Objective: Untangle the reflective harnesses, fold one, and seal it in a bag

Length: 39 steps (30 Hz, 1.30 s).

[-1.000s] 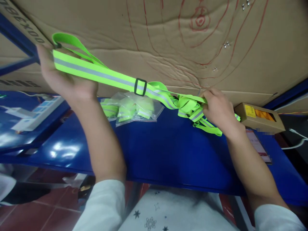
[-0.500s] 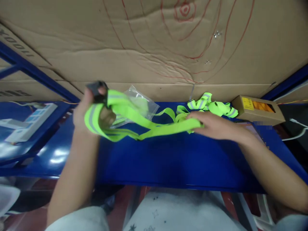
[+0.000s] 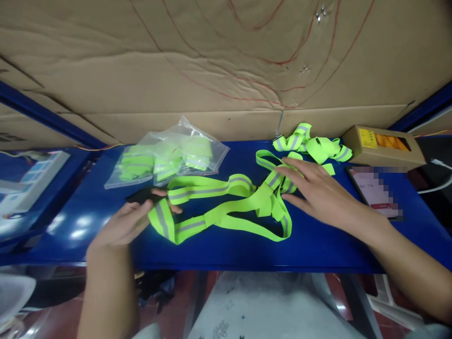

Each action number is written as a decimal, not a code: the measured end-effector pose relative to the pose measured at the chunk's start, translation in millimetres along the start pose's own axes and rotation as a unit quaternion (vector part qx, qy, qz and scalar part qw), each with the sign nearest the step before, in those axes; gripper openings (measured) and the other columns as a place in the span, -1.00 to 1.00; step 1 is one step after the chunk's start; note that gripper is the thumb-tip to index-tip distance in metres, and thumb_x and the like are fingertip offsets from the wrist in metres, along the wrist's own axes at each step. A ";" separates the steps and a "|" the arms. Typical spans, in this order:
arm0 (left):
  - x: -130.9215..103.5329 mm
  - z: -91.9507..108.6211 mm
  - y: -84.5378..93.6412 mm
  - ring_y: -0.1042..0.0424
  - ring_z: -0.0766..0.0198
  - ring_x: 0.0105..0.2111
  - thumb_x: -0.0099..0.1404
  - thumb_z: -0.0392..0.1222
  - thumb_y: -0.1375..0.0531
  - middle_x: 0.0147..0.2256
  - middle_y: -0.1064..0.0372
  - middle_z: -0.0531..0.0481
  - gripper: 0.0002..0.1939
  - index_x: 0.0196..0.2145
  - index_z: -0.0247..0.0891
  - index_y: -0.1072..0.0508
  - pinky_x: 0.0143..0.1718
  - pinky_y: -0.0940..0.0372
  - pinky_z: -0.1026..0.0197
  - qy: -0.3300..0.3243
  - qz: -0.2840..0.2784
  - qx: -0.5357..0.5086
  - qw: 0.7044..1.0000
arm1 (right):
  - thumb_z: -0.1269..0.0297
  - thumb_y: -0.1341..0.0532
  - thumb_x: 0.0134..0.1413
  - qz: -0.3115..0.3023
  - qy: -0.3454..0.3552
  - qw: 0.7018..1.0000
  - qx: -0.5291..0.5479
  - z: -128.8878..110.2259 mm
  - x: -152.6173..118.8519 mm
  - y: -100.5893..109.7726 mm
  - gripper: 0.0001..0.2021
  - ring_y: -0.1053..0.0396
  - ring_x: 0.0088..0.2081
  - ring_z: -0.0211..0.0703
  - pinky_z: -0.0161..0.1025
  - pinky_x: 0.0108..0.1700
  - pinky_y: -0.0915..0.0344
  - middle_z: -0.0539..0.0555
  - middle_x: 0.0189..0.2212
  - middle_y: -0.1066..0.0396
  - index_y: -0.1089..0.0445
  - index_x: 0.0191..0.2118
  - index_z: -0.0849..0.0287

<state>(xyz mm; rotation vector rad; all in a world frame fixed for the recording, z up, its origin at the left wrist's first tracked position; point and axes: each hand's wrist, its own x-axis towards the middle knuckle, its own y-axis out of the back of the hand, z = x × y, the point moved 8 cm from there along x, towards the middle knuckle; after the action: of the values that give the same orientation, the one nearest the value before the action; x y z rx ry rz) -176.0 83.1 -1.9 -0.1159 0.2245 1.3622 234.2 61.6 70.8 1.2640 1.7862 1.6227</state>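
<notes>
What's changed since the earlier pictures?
The green strap harness, first held up, has come down onto the blue table. The left hand has lowered with its black buckle; the right hand has opened over the bunched end. Bagged straps and cardboard box stayed put.

One phone, one box, two loose strap bundles.

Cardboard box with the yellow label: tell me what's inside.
In the cardboard box, something orange shows through an opening; the cardboard hides the rest, so I cannot tell what it is.
</notes>
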 end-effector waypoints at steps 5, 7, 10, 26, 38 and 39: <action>-16.4 -27.1 36.2 -0.57 0.07 -0.06 0.07 0.09 -0.52 -0.13 -0.64 0.09 -0.63 -0.17 0.04 -0.63 -0.16 -0.45 0.24 0.059 0.125 -0.042 0.990 | 0.23 -0.25 0.28 -0.008 -0.094 0.995 -0.040 55.9 15.7 -30.0 -0.71 -0.54 -0.13 0.18 0.01 -0.10 -0.43 0.24 -0.09 -0.56 -0.44 0.06 0.20; -21.3 -25.2 41.1 -0.52 0.11 0.01 0.08 0.09 -0.52 -0.11 -0.62 0.15 -0.67 -0.21 0.05 -0.63 -0.07 -0.45 0.26 0.036 0.147 -0.076 0.986 | 0.34 -0.18 0.27 0.050 -0.111 0.992 -0.046 65.8 10.6 -18.8 -0.84 -0.51 -0.14 0.15 -0.01 -0.10 -0.39 0.22 -0.15 -0.54 -0.44 -0.08 0.18; -22.8 -19.2 43.6 -0.47 0.17 0.01 0.13 0.08 -0.49 -0.10 -0.60 0.27 -0.75 -0.24 0.09 -0.63 -0.06 -0.45 0.26 0.005 0.162 -0.122 0.979 | 0.37 -0.17 0.23 0.156 -0.116 0.980 -0.028 72.5 -7.3 9.4 -0.84 -0.48 -0.12 0.14 -0.01 -0.10 -0.39 0.19 -0.17 -0.49 -0.41 -0.09 0.13; -32.7 -34.2 107.6 -0.38 0.37 -0.50 -0.07 -0.13 -0.48 -0.48 -0.43 0.24 -0.63 -0.36 -0.17 -0.40 -0.45 -0.30 0.32 0.004 0.438 0.094 0.894 | 0.19 -0.22 0.38 -0.149 0.104 0.983 0.023 -15.0 -131.1 -42.5 -0.42 -0.25 0.37 0.11 0.17 0.32 -0.25 0.08 0.39 -0.26 -0.19 0.45 -0.07; -6.5 81.3 -86.2 -0.49 0.07 0.07 0.41 -0.26 -0.11 0.01 -0.53 -0.07 -0.70 0.01 -0.13 -0.54 0.21 -0.33 -0.07 -0.317 0.201 0.490 0.787 | -0.09 0.03 0.50 -0.122 -0.096 0.988 0.015 4.9 -8.8 -41.1 -0.48 -0.53 -0.16 0.08 -0.09 -0.22 -0.30 0.18 -0.22 -0.58 -0.53 -0.23 0.15; 4.9 86.3 -118.7 -0.51 0.14 0.07 0.42 -0.23 -0.13 0.02 -0.54 0.02 -0.71 0.02 -0.05 -0.55 0.19 -0.36 0.04 -0.334 0.120 0.503 0.788 | -0.19 0.01 0.45 -0.160 -0.133 0.978 0.009 8.3 2.9 -50.9 -0.45 -0.53 -0.22 0.08 -0.13 -0.29 -0.25 0.17 -0.25 -0.57 -0.52 -0.24 0.13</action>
<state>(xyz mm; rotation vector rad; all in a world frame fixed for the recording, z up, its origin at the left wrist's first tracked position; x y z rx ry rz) -51.0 81.7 75.3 1.3181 0.3406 1.2860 221.9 73.2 22.0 1.0758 1.7332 1.2048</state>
